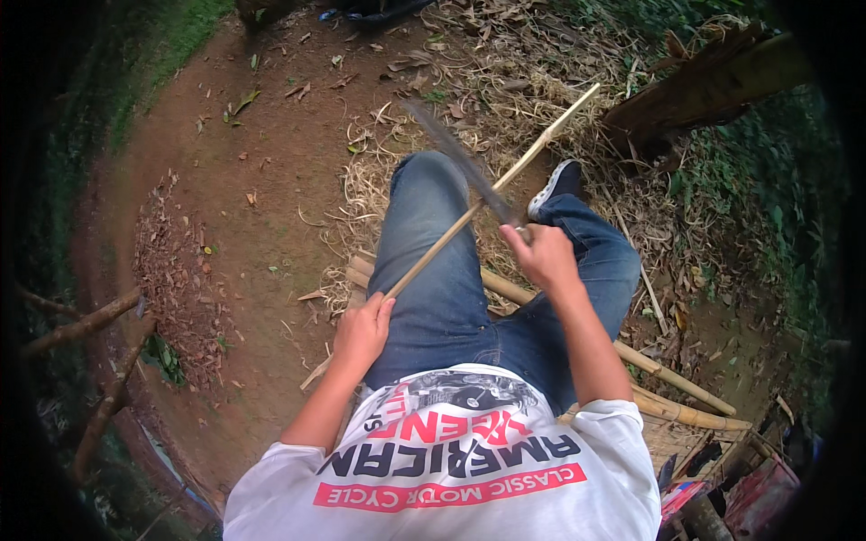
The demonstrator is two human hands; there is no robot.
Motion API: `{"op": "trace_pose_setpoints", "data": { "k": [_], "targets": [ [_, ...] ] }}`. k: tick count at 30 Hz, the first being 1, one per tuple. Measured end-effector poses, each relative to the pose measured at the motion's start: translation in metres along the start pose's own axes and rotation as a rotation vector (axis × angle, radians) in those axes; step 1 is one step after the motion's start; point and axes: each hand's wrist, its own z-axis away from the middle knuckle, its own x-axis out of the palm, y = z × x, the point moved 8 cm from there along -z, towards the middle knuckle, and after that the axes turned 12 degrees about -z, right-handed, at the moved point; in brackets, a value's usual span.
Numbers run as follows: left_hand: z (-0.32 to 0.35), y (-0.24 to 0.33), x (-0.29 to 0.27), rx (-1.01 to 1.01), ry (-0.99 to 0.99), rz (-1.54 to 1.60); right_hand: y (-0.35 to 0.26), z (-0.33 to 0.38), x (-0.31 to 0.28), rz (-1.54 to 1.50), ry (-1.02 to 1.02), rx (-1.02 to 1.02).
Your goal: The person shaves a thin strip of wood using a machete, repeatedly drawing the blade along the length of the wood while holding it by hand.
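A long pale strip of split bamboo (431,252) slants across my left thigh, its far end pointing up and to the right. My left hand (363,326) is closed round its near end. In my right hand (545,256) is a machete (457,156), its dark blade slightly blurred and lying across the strip just beyond my knee. The fingers of my right hand wrap the handle, which is mostly hidden. Blade and strip cross at an angle and appear to touch.
I sit on a bamboo bench (672,410). Curled pale shavings (361,194) cover the ground round my feet. A thick trunk (713,86) stands at the far right. Bare branches (95,325) stick in from the left, over brown soil (262,225) with dry leaves.
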Motion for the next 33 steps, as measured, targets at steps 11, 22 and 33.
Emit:
{"op": "trace_pose_setpoints", "data": {
  "k": [11, 22, 33],
  "targets": [
    [-0.001, -0.004, 0.002, -0.001, -0.001, -0.003, -0.039, 0.012, 0.044, 0.256, -0.054, -0.355],
    [-0.003, -0.001, 0.0, 0.014, -0.022, -0.011, 0.035, 0.005, -0.034, 0.309, 0.107, -0.097],
    [0.0, -0.007, 0.005, 0.004, 0.044, -0.023, -0.053, 0.013, 0.05, 0.254, -0.093, -0.3]
  ]
}}
